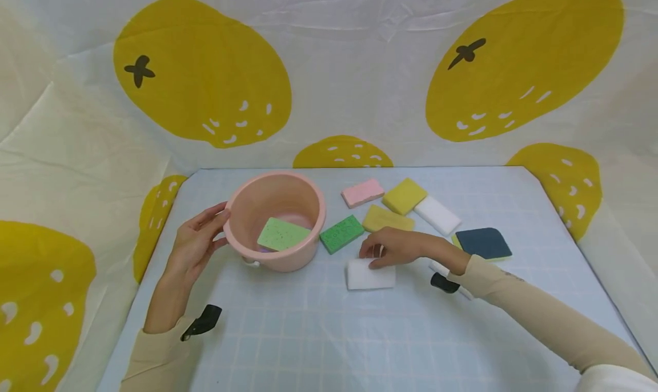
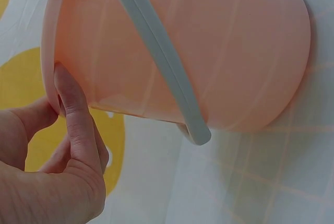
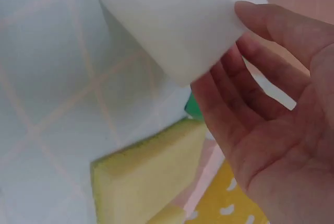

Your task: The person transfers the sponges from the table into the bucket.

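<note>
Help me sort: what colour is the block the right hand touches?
White block, best in the right wrist view.

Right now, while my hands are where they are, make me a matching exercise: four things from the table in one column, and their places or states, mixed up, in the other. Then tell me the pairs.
Things:
1. light green sponge
2. pink bucket
3. front white sponge
4. dark blue sponge

Places or states:
A. gripped at its rim by the left fingers
B. farthest right of the sponges in the head view
C. lying inside a container
D. held by the right fingers

Pairs: 1-C, 2-A, 3-D, 4-B.
</note>
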`<state>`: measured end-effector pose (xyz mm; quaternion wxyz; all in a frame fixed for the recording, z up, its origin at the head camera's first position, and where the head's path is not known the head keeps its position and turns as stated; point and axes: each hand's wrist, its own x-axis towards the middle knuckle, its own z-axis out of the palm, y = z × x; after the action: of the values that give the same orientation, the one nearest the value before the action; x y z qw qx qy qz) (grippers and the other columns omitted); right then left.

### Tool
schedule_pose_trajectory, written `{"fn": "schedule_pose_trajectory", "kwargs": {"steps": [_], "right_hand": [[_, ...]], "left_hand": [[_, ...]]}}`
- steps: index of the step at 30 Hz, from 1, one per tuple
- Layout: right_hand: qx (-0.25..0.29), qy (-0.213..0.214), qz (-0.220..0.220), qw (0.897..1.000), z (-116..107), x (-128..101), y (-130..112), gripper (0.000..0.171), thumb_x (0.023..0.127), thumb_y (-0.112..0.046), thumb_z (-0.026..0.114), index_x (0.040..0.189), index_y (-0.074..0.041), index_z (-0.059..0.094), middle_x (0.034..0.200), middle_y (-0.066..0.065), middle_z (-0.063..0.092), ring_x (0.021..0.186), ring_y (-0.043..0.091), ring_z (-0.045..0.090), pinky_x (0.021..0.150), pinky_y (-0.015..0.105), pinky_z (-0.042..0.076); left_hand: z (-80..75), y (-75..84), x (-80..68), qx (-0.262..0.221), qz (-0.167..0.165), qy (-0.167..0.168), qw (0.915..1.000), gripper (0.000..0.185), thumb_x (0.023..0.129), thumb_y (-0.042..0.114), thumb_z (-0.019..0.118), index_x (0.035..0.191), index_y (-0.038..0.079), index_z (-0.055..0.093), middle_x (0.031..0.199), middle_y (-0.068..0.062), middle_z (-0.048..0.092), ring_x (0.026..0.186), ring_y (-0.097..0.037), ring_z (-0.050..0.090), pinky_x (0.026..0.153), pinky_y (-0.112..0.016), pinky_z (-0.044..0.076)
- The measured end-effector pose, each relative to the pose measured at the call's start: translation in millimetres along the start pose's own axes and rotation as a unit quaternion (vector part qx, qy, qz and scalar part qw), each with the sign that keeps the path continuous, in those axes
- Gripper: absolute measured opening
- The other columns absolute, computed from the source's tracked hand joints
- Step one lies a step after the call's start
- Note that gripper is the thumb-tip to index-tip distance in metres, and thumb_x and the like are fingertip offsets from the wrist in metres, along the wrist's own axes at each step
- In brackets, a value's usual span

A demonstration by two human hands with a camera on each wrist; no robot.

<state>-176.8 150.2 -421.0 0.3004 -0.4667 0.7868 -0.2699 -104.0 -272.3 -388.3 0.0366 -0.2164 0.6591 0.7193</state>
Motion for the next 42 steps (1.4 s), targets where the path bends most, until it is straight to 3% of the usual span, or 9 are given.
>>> {"fn": "schedule_pose_trajectory", "kwargs": {"steps": [3, 10, 15, 31, 42], "right_hand": [[0.016, 0.005, 0.004, 1.0, -3.9, -2.0, 1.4, 0.021, 0.096, -0.01, 0.074, 0.115, -0.002, 0.07, 0.104, 0.003, 0.069, 0.096, 0.016, 0.065, 0.084, 0.027, 0.058], [0.061, 0.041, 0.009, 0.997, -10.5, -6.7, 2.1, 0.021, 0.094, -0.013, 0.076, 0.113, -0.005, 0.07, 0.106, 0.0, 0.069, 0.099, 0.017, 0.067, 0.089, 0.04, 0.059], [0.088, 0.072, 0.008, 0.993, -13.7, -10.8, 3.8, 0.025, 0.094, -0.014, 0.077, 0.116, -0.004, 0.069, 0.109, 0.002, 0.069, 0.1, 0.018, 0.067, 0.092, 0.042, 0.057], [0.181, 0.119, 0.026, 0.976, -36.7, -21.3, -6.2, 0.03, 0.095, -0.013, 0.075, 0.122, -0.003, 0.068, 0.114, 0.009, 0.068, 0.102, 0.026, 0.066, 0.091, 0.03, 0.057], [0.219, 0.155, 0.051, 0.962, -59.3, -20.2, -23.5, 0.032, 0.095, -0.017, 0.077, 0.124, -0.007, 0.067, 0.118, 0.011, 0.068, 0.106, 0.029, 0.067, 0.087, 0.036, 0.06]], "left_hand": [[-0.4, -0.1, 0.0, 0.003, -0.002, 0.001, 1.0, 0.075, 0.085, 0.045, 0.081, 0.15, 0.019, 0.055, 0.132, 0.005, 0.062, 0.107, -0.011, 0.064, 0.084, -0.022, 0.058], [-0.9, -0.2, 0.3, -0.004, -0.003, 0.0, 1.0, 0.074, 0.085, 0.044, 0.082, 0.149, 0.019, 0.056, 0.13, 0.006, 0.063, 0.107, -0.011, 0.064, 0.084, -0.023, 0.059], [0.2, 0.0, 0.0, 0.001, -0.005, 0.002, 1.0, 0.075, 0.084, 0.045, 0.081, 0.15, 0.02, 0.055, 0.132, 0.005, 0.062, 0.107, -0.011, 0.064, 0.085, -0.023, 0.058], [-0.3, -1.9, -1.7, 0.009, 0.006, -0.002, 0.9999, 0.075, 0.086, 0.045, 0.08, 0.15, 0.018, 0.054, 0.133, 0.005, 0.062, 0.107, -0.012, 0.062, 0.084, -0.021, 0.058], [-0.5, -1.7, -1.8, -0.011, 0.016, -0.015, 0.9997, 0.074, 0.086, 0.042, 0.081, 0.149, 0.013, 0.055, 0.126, 0.007, 0.064, 0.102, -0.009, 0.065, 0.083, -0.023, 0.059]]}}
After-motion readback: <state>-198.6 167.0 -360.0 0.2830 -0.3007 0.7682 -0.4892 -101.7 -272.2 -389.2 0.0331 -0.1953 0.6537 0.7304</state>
